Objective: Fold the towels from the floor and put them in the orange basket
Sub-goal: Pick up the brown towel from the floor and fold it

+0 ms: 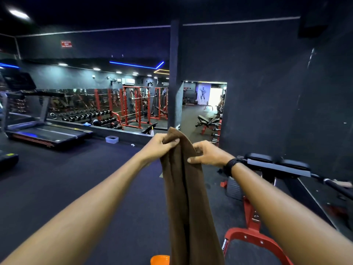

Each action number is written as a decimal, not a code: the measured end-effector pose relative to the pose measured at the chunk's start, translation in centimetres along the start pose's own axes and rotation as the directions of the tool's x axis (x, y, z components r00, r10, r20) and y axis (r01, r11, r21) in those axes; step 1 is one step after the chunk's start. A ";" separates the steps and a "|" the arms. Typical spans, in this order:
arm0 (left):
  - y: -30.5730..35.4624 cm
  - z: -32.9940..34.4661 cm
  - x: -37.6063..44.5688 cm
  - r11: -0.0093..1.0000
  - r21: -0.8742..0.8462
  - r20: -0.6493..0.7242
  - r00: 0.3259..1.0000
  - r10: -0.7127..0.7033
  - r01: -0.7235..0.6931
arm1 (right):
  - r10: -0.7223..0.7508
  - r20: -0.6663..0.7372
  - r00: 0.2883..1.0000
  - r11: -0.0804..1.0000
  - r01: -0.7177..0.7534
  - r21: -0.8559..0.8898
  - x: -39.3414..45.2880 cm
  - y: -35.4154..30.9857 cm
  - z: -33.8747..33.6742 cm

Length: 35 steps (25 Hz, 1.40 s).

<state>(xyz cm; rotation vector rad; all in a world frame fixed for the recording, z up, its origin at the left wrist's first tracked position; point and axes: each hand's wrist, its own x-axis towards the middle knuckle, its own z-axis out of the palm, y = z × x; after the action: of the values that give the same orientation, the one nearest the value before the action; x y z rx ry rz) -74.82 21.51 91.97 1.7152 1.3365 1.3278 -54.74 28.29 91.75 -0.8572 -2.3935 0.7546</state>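
Note:
A brown towel (188,197) hangs lengthwise in front of me, gathered into long folds down to the bottom edge of the view. My left hand (162,145) grips its top edge from the left, fingers curled over the cloth. Just to the right and slightly lower, my right hand (207,153) pinches the same top part, a black band on its wrist. A corner of the orange basket (159,259) shows on the floor at the bottom, left of the hanging towel.
A red-framed weight bench (267,197) with black pads stands close on the right. A treadmill (44,131) sits at the left, with a dumbbell rack (91,117) behind it. A small white tub (112,139) lies on the dark floor. A black pillar (174,83) rises straight ahead.

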 end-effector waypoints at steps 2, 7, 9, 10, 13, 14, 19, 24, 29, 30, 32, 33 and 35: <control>-0.3 -0.1 -0.2 0.997 -0.074 0.040 0.999 -0.022 0.024 | 0.021 -0.079 0.997 1.000 -0.019 0.016 0.6 0.8 0.4; -1.2 1.2 -0.3 0.989 0.141 0.113 0.994 0.014 -0.030 | -0.043 -0.122 0.992 0.998 0.037 -0.044 1.3 -0.6 1.0; -1.4 1.3 0.1 0.943 0.324 0.033 0.997 0.071 -0.078 | -0.039 -0.143 0.989 0.999 0.037 -0.012 1.0 -0.4 1.3; -1.4 1.1 0.3 0.922 0.380 -0.010 0.996 0.091 -0.080 | -0.016 -0.127 0.992 1.000 0.018 0.014 0.8 0.0 1.3; -0.8 0.4 0.7 0.973 0.212 -0.134 0.984 0.118 -0.088 | 0.111 0.031 0.993 0.991 -0.108 -0.080 0.1 2.9 1.5; -0.6 0.1 0.8 0.990 0.105 -0.173 0.978 0.112 -0.095 | 0.140 0.079 0.987 0.986 -0.132 -0.105 -0.3 3.9 1.6; -1.7 0.4 0.8 0.999 0.031 -0.083 0.996 0.022 -0.020 | -0.010 -0.081 0.997 0.998 0.005 -0.060 0.2 3.2 1.5; -2.0 1.2 0.8 0.888 0.458 0.116 0.993 -0.030 -0.027 | -0.113 -0.014 0.993 0.992 0.112 -0.063 1.1 1.1 1.6; -1.8 -0.9 1.1 0.920 0.391 -0.093 0.995 0.026 0.013 | 0.128 0.262 0.957 0.992 -0.128 -0.016 -1.2 3.9 1.3; -2.0 -1.4 1.3 0.939 0.341 -0.157 0.988 0.008 0.047 | 0.205 0.292 0.934 0.976 -0.175 -0.128 -1.6 4.9 1.2; -2.6 -2.4 1.5 0.969 0.223 -0.245 0.968 -0.050 0.106 | 0.302 0.257 0.918 0.943 -0.249 -0.219 -2.2 6.3 1.1; -2.7 -2.5 1.5 0.978 0.162 -0.270 0.959 -0.086 0.133 | 0.317 0.201 0.927 0.941 -0.282 -0.187 -2.2 6.3 1.0; -2.7 -1.9 1.5 0.975 0.004 -0.284 0.935 -0.211 0.221 | 0.287 0.057 0.956 0.958 -0.286 -0.015 -1.8 5.1 0.9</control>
<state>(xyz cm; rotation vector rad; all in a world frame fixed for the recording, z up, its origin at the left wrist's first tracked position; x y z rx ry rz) -77.51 23.59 90.77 1.3879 1.6653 1.4646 -51.95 30.09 87.43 -1.2191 -2.3507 0.8916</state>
